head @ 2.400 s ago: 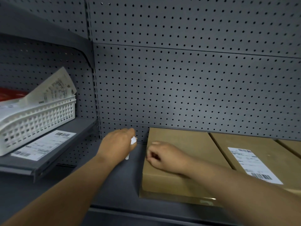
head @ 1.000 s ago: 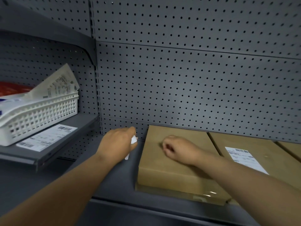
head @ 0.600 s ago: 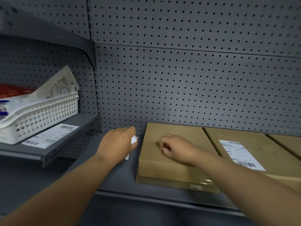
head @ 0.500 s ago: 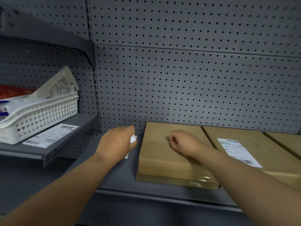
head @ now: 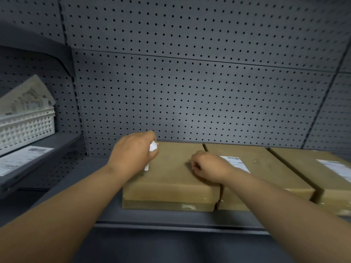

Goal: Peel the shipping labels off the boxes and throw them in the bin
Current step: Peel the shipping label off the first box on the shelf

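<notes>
Three flat brown cardboard boxes sit side by side on a dark grey metal shelf (head: pixel 171 219). Behind them stands a grey metal wall (head: pixel 190 92) full of little round holes in neat rows.

The left hand (head: pixel 133 152) is curled tight around a crumpled white label (head: pixel 152 149). A thin white strip of it hangs down below the fist, over the back left corner of the first box (head: pixel 171 179). The top of this box is plain and smooth, with shiny clear tape along its front edge.

The right hand (head: pixel 209 166) rests on the right side of the first box with its fingers curled in. Nothing shows inside them.

The middle box (head: pixel 266 173) has a white label (head: pixel 237 163) with a black bar code stuck flat on top, just beside the right wrist. The far right box (head: pixel 311 171) has a white paper label (head: pixel 336 168) too.

On the left, a higher shelf (head: pixel 47 154) holds a white plastic basket (head: pixel 24 128) with a grid of small square holes. Printed papers (head: pixel 26 99) stick up out of it. Another flat white label (head: pixel 20 158) lies on that shelf in front of the basket.
</notes>
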### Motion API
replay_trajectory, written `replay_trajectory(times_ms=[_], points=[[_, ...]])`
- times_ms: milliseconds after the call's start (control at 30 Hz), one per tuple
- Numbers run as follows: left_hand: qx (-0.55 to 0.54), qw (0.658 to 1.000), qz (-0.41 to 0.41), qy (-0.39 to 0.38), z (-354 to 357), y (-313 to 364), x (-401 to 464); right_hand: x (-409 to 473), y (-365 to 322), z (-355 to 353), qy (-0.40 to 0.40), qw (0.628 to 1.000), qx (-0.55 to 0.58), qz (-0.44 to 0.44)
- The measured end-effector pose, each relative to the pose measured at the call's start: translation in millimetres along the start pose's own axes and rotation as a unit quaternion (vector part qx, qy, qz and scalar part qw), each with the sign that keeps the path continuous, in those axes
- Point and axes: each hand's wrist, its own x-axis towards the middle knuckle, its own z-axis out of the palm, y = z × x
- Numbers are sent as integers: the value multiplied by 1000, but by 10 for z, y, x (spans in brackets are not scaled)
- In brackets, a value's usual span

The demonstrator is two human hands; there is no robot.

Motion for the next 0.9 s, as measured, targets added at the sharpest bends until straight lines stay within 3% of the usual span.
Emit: replay_trajectory(times_ms=[167, 300, 733, 900], points=[[-10, 998, 18, -58, 148, 577, 251, -136, 731, -263, 30, 994, 22, 107], [31, 991, 25, -127, 287, 999, 429, -178, 1172, -321, 20, 989, 54, 133], [119, 954, -20, -274, 393, 1627, 658, 184, 1420, -156, -82, 992, 92, 39], [125, 944, -27, -304, 543, 1665, 630, 261, 1463, -67, -68, 988, 136, 16]])
